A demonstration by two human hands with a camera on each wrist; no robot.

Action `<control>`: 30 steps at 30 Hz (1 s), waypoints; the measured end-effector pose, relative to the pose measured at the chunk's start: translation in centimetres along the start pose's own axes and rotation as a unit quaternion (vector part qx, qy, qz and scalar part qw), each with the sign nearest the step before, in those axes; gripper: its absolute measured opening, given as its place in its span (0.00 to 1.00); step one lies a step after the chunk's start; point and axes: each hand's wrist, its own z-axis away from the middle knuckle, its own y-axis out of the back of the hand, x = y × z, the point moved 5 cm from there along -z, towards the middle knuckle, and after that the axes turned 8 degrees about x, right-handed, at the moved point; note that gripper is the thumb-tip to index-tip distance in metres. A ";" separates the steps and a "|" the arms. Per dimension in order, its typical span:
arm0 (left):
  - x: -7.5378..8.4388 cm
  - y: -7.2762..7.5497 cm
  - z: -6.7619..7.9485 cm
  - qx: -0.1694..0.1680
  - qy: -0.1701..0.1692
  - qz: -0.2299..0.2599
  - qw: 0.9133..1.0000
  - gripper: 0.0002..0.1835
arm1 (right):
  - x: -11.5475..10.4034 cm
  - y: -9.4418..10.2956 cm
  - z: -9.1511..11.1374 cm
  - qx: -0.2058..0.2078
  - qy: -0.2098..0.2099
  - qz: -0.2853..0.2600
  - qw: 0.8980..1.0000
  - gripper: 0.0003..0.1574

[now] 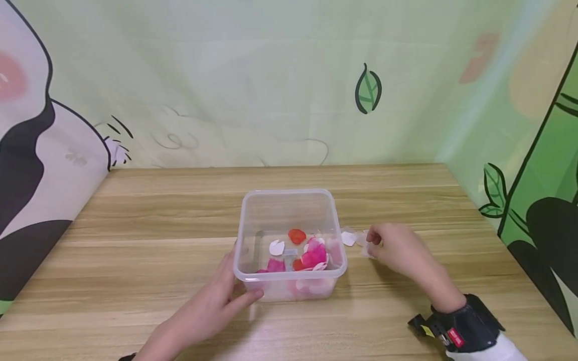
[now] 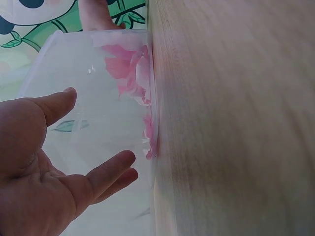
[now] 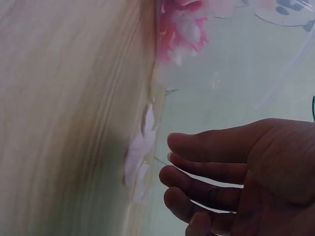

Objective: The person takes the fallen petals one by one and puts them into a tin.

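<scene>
A clear plastic box [image 1: 289,277] stands on the table with red, pink and white petals [image 1: 314,255] inside. My left hand [image 1: 215,297] is at its left side, with the thumb by the front corner and the other fingers along the left wall. In the left wrist view, the thumb and fingers of that hand [image 2: 54,162] are spread beside the clear wall. To the right of the box, white petals [image 1: 348,238] lie on the wood. My right hand [image 1: 399,248] is over them, its fingertips close by. The right wrist view shows these fingers loosely bent beside the white petals [image 3: 138,152], nothing between them.
The wooden table [image 1: 158,220] runs back to a pale green printed cloth [image 1: 271,100], which also rises along both sides. A black strap [image 1: 471,326] with a small device is round my right wrist.
</scene>
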 end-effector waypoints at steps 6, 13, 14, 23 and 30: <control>0.0 0.0 0.1 0.002 0.000 -0.003 1.000 0.52 | 0.5 -0.8 0.0 -0.022 0.007 0.015 1.000 0.06; -0.1 0.0 0.1 0.000 0.002 -0.002 1.000 0.52 | 0.7 -1.6 0.1 -0.054 0.008 0.020 0.998 0.05; -0.1 0.0 0.1 0.000 0.003 0.000 1.000 0.52 | 0.7 -1.7 0.1 -0.057 0.006 0.020 0.998 0.05; 0.0 -0.1 0.0 -0.005 0.004 0.019 1.000 0.52 | 0.7 -2.0 0.1 -0.058 0.010 0.022 0.998 0.13; 0.0 -0.1 0.0 -0.006 0.008 0.026 1.000 0.52 | 0.2 -0.8 0.0 -0.022 0.031 -0.010 0.999 0.09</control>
